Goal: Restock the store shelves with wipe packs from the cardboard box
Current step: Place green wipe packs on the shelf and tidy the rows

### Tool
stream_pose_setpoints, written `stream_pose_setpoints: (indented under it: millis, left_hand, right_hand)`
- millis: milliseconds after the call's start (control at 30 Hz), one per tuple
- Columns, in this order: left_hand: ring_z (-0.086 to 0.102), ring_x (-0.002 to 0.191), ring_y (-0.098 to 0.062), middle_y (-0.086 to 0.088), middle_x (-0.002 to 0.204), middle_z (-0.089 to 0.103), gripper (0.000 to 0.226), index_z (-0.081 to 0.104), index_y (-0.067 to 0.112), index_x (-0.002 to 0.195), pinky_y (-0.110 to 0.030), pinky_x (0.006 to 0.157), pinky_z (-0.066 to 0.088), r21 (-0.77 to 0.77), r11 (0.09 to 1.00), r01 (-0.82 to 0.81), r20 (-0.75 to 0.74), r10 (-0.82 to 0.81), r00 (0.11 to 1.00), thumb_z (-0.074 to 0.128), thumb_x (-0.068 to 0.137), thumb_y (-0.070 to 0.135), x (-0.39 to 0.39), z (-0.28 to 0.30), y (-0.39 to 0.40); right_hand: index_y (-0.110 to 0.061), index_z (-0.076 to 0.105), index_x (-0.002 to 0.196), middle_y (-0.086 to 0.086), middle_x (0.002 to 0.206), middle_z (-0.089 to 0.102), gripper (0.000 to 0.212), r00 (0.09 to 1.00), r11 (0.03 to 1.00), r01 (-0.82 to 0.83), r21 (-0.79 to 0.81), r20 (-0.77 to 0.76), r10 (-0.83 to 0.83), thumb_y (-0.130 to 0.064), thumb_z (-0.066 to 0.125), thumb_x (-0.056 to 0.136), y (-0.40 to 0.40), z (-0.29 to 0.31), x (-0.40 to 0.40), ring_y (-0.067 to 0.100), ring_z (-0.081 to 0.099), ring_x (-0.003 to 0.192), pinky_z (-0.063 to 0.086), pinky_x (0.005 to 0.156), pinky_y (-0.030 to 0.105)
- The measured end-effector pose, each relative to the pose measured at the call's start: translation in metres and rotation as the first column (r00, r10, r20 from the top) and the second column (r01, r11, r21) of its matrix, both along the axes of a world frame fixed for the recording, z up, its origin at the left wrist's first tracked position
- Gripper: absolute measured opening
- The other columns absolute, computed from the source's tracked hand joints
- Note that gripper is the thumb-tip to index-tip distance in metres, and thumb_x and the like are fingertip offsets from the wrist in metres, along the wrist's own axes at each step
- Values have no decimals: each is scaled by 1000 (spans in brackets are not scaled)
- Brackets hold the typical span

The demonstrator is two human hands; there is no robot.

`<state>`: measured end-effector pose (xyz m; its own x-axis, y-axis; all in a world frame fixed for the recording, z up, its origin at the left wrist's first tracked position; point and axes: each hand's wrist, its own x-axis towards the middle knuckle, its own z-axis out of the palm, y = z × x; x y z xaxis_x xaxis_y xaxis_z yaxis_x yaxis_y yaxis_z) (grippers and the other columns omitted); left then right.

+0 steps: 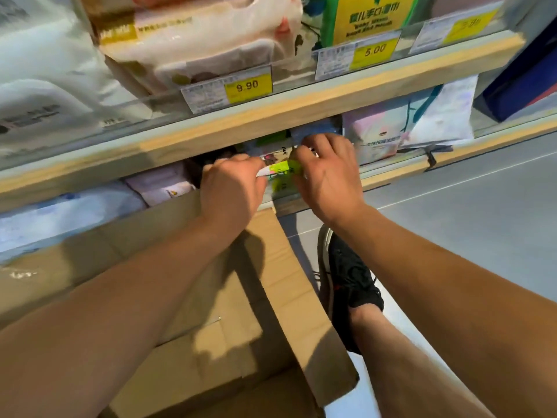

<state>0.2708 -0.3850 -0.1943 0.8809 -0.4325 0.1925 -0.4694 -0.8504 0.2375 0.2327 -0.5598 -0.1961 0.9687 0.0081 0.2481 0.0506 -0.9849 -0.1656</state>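
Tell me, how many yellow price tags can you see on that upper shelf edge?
3: the 9.90 price tag at left, the 5.00 price tag in the middle, a blurred price tag at right. Others may sit out of view.

Light wooden shelf edges (pixel 271 116) with clear plastic guard strips run diagonally across the scene. Yellow price tags (pixel 247 86) reading 9.90 and 5.00 (pixel 373 51) sit on the upper edge. Smooth grey floor (pixel 470 212) stretches to the right, brightly lit.
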Motion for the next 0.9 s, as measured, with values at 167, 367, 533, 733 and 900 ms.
stream_pose_setpoints:
  millis: [167,367,533,733,900]
  left_hand:
    - [61,81,-37,-11,81,65,26,66,16,100,-39,65,49,14,1000,-14,-33,14,999,61,82,34,6,5,-1]
    - [57,71,-41,-15,79,60,33,65,13,111,-37,61,45,-86,994,-68,78,74,994,68,83,32,-5,3,-3]
    - [60,72,-33,-8,76,66,28,70,22,105,-36,61,47,-175,980,-94,5,96,995,52,92,38,7,-9,0]
    - [38,56,-26,2,54,36,35,46,21,62,-29,56,21,-163,954,-253,-67,245,967,56,92,36,12,-10,-8]
    - [41,64,-28,-6,65,44,37,63,8,75,-31,61,26,-67,951,-300,-84,295,952,52,94,38,17,-10,-12]
  right_hand:
    - [-12,68,101,12,103,61,25,996,997,75,-19,37,-75,-25,67,80,5,-5,10,39,52,102,34,91,45]
    - [-13,68,99,12,98,60,22,982,985,171,8,82,-171,-25,69,81,4,-10,16,38,52,98,38,87,45]
    - [-12,66,100,13,91,61,26,983,991,132,30,125,-135,-19,72,76,10,-14,22,37,53,91,39,86,45]
    - [-11,72,101,17,93,63,21,983,984,177,6,42,-177,-23,67,84,13,-14,32,38,49,99,33,95,47]
    - [-14,74,90,16,88,65,12,978,977,207,-60,33,-205,-22,70,82,16,-14,38,38,51,94,36,89,46]
